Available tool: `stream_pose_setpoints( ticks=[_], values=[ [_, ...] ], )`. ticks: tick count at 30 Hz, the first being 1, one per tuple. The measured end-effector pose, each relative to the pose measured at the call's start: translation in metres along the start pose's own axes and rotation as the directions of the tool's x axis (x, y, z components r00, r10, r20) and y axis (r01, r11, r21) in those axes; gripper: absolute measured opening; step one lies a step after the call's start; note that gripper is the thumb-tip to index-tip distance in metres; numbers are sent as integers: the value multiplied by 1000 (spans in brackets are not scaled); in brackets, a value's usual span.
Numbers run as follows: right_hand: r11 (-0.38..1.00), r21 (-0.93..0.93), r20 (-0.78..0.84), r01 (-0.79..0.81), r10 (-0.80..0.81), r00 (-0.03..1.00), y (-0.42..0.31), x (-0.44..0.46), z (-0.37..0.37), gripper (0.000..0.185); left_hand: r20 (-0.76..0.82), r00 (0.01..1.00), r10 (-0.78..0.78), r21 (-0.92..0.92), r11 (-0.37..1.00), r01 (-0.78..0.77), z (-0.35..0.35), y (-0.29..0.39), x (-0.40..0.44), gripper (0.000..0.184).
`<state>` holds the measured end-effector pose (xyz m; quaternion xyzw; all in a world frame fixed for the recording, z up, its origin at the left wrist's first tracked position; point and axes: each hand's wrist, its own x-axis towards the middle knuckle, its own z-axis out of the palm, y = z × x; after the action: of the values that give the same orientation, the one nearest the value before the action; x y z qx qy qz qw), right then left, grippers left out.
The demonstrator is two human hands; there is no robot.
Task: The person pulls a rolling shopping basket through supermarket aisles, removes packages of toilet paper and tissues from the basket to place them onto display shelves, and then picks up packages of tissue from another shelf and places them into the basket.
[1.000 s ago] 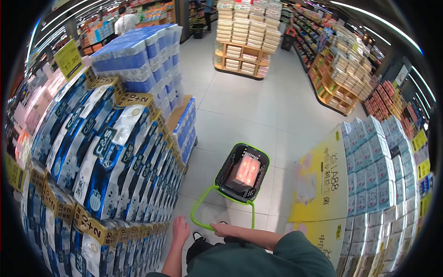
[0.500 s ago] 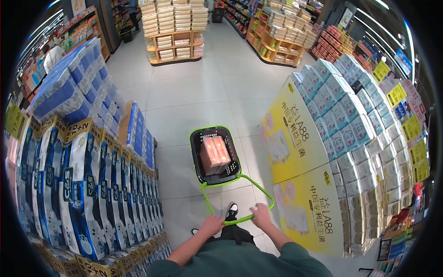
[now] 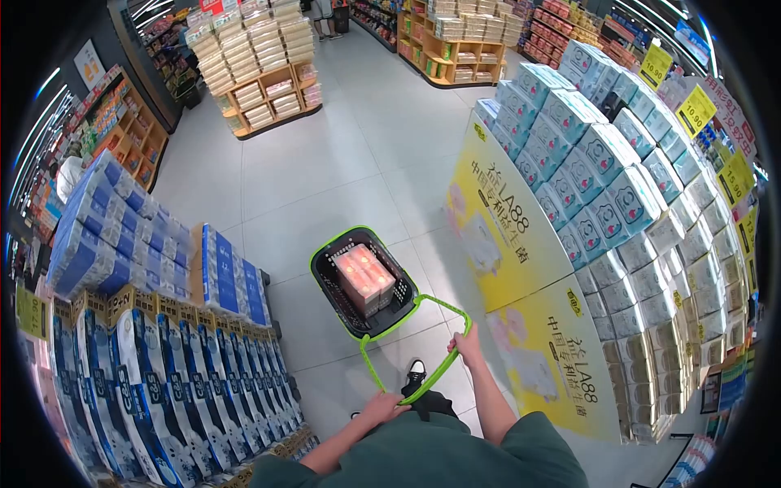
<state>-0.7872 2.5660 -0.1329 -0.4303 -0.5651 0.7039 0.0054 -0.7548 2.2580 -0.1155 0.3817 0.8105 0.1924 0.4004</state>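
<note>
A dark shopping basket (image 3: 325,281) with a bright green rim stands on the floor in front of me, its long green handle (image 3: 440,376) tilted back towards my body. Inside lie pink packs (image 3: 362,281), side by side. My left hand (image 3: 384,408) is closed on the near left part of the handle, close to my waist; its fingers are partly hidden. Farther forward, my right hand (image 3: 467,345) grips the handle's right side with wrapped fingers. A black-and-white shoe (image 3: 416,374) shows through the loop of the handle.
Blue-and-white C&S packs (image 3: 150,374) line the left side, near blue bundles (image 3: 106,236). A yellow display board (image 3: 521,236) fronts stacked tissue packs (image 3: 602,187) on the right. Ahead stands a wooden shelf island (image 3: 268,93). A person's legs (image 3: 325,20) show at the far end.
My view has turned, and the shelf islands sit farther left. The basket is now angled to the left. My right hand has shifted forward along the handle's right side.
</note>
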Motion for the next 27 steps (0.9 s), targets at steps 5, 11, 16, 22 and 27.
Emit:
stream_pose_setpoints(
  ticks=[5, 11, 16, 22, 27],
  values=[
    [975, -214, 142, 59, -29, 990, -72, 86, -17, 40, 101, 994, -50, -119, 991, 62, -35, 54, 85, 50],
    [962, -266, 213, 66, -8, 977, -124, 163, -20, 35, 133, 987, -89, -100, 990, 103, -80, 81, 157, 50],
    [979, -200, 181, 41, -4, 983, -134, 218, -7, 35, 1, 998, -57, -66, 996, 57, -110, 64, 189, 50],
    [997, -26, 70, -68, 70, 995, -128, 269, 0, 40, 29, 999, 21, 27, 999, -21, -161, 22, 218, 51],
    [996, -48, 134, -70, 76, 988, -138, 297, 70, 39, 110, 994, -5, 28, 1000, 2, -209, -31, 220, 54]
  ],
)
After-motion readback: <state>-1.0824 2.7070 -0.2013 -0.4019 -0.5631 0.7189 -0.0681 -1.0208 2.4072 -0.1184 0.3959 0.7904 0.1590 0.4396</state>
